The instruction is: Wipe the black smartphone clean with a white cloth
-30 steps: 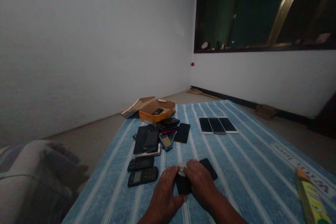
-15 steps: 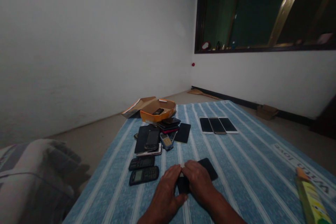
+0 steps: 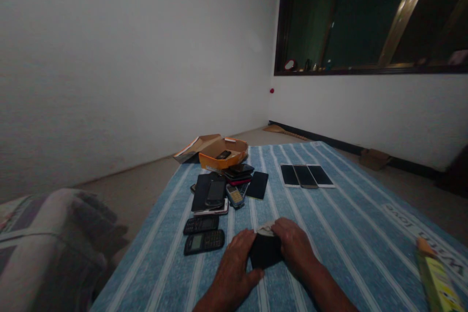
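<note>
Low at the front of the striped cloth, a flat black phone [image 3: 265,252] lies between my two hands. A pale, whitish piece [image 3: 266,228] shows at its far end; I cannot make out what it is. My left hand [image 3: 237,265] holds the near phone's left side, thumb at the lower corner. My right hand [image 3: 295,247] grips its right side, fingers curled over the far right corner. To the left lie two black keypad phones, a nearer one [image 3: 204,242] and a farther one [image 3: 201,224].
A blue striped cloth [image 3: 340,224] covers the surface. Behind the keypad phones is a pile of phones [image 3: 215,191]; an open orange box [image 3: 223,160] stands beyond. Three phones [image 3: 306,176] lie side by side farther right. A yellow-green packet [image 3: 438,278] sits at the right edge.
My right hand has moved right and opened the view onto the black phone between my hands. The black phone that lay beside my right hand no longer shows there.
</note>
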`<state>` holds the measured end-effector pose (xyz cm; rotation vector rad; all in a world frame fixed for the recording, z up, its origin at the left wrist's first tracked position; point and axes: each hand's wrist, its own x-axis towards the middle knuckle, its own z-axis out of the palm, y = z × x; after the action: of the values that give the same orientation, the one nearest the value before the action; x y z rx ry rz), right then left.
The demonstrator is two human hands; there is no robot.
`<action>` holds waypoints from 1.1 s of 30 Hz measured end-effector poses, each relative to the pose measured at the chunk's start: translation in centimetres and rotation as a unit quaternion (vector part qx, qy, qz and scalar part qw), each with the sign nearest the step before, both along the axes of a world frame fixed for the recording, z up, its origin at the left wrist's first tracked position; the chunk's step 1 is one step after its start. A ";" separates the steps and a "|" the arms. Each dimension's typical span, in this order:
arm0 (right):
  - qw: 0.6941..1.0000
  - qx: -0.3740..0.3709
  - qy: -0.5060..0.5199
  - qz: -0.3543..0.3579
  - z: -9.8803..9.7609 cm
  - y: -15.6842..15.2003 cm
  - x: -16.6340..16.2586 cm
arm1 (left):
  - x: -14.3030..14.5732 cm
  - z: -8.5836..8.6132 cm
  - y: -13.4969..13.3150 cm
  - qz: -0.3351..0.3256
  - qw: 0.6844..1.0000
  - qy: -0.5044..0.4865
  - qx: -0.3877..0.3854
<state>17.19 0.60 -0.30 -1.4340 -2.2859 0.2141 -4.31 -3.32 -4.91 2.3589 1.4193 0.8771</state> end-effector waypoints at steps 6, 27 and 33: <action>0.999 0.019 -0.008 -0.027 -0.6 0.2 0.4 | 0.0 0.2 0.0 -0.006 1.000 -0.011 -0.019; 0.999 0.013 -0.016 -0.031 -0.7 0.3 1.4 | 0.1 -0.1 0.1 -0.008 1.000 -0.008 0.023; 0.999 0.037 -0.005 -0.012 -1.2 0.0 -0.4 | 0.9 0.5 0.1 0.018 0.999 -0.032 -0.001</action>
<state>16.79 0.60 -1.46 -1.4285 -2.2590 0.1135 -3.38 -3.21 -4.38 2.2891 1.4424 0.9504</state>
